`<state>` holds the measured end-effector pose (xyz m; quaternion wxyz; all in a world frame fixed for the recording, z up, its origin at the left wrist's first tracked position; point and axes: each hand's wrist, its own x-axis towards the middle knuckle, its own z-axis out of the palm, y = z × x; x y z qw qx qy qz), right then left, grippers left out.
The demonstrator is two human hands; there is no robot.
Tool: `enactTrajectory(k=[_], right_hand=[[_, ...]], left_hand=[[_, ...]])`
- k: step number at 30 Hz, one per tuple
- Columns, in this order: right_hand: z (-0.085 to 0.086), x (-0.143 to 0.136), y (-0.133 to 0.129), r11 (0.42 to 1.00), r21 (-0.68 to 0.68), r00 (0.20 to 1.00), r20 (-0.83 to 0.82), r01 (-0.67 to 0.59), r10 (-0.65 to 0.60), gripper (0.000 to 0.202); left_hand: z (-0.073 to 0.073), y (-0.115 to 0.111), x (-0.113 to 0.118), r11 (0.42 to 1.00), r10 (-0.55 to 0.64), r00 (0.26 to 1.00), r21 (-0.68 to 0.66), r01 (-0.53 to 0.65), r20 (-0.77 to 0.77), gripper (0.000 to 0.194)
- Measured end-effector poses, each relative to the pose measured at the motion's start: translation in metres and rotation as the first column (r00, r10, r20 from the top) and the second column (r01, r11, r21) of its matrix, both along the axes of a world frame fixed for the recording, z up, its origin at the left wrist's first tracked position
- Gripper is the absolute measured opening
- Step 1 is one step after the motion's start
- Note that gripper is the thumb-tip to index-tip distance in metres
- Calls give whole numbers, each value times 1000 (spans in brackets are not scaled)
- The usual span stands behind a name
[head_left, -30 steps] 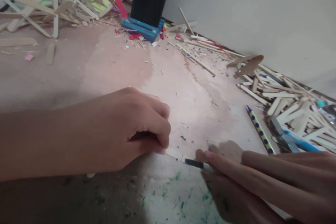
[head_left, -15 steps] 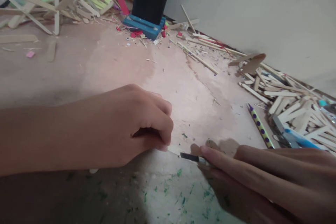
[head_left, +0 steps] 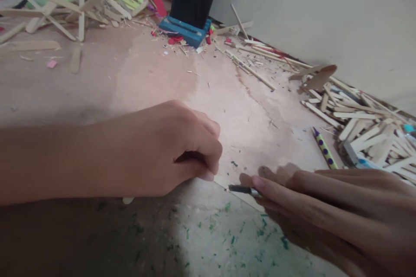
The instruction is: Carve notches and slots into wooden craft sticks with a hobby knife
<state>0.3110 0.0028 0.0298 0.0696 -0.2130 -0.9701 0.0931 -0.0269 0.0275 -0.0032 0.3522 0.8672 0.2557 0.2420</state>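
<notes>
My left hand (head_left: 182, 147) is closed, thumb and fingertips pressed down on a pale wooden craft stick (head_left: 242, 200) lying on the tabletop. The stick's rounded end (head_left: 128, 201) peeks out below my left wrist, and most of its length is hidden by the hand. My right hand (head_left: 328, 207) is closed around a slim craft knife (head_left: 242, 189) with a dark blade and a silvery neck; its handle is covered by my fingers. The blade's tip touches or sits just over the stick, a little right of my left fingertips.
Craft sticks (head_left: 360, 117) pile up at the right, beside a dotted yellow pencil (head_left: 325, 149). At the back stands a dark upright block on a blue base (head_left: 185, 31). A framework of joined sticks (head_left: 61, 4) rises at the back left. Green flecks and wood scraps litter the table.
The whole view has shifted slightly, so most things appear a little farther right. Both hands keep their holds, and more of the stick shows beneath the knife.
</notes>
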Motion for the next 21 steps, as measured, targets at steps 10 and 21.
enactTrajectory(k=[10, 21], right_hand=[[-4, -40, 4, 983, 183, 999, -49, 31, -23, 53], [-4, -36, 0, 985, 171, 999, -43, 9, -1, 55]], left_hand=[[1, 1, 0, 1000, 4, 1000, 1, -4, -7, 26], [-1, 3, -1, 1000, -7, 1000, 13, 7, -1, 25]])
